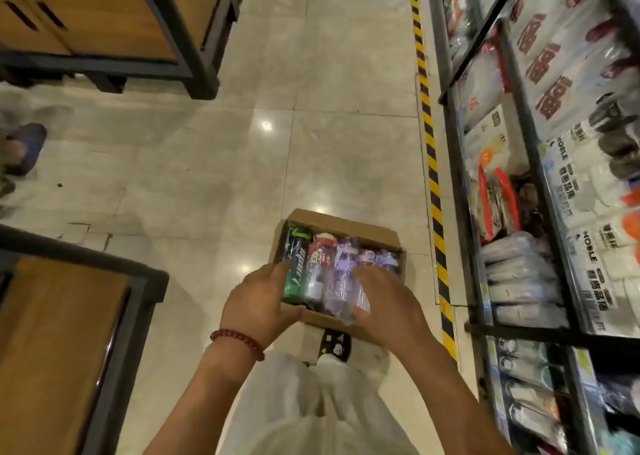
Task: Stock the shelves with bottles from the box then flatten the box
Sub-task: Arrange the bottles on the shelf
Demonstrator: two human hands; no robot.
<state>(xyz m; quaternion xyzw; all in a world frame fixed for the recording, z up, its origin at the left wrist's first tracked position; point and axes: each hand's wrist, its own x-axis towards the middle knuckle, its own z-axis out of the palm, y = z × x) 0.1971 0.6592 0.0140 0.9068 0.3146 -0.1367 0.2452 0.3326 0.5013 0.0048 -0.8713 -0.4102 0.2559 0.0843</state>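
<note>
Your left hand has its fingers reaching forward, fairly straight, over the near left corner of the cardboard box, the tips touching or just over the green bottle; the thumb lies along the box's near edge. You cannot tell from this view whether those fingers actually clamp the box wall. Your right hand lies with its fingers spread and relaxed over the clear plastic-wrapped bottles at the near right of the box, the thumb tucked toward the wrapping; a real grip is not visible. A red bead bracelet sits on your left wrist.

The box is open at the top and rests on the tiled floor just ahead of your black patterned shoe. Inside, about 5 bottles lie side by side: the green one at the left, then a white bottle with a red cap, then the purple-tinted ones toward the right.

To your right, beyond a yellow-and-black striped floor line, stands a dark metal shelf rack packed with bagged goods. To your left are 2 wooden display units with black frames, and another person's shoe shows at the far left edge.
</note>
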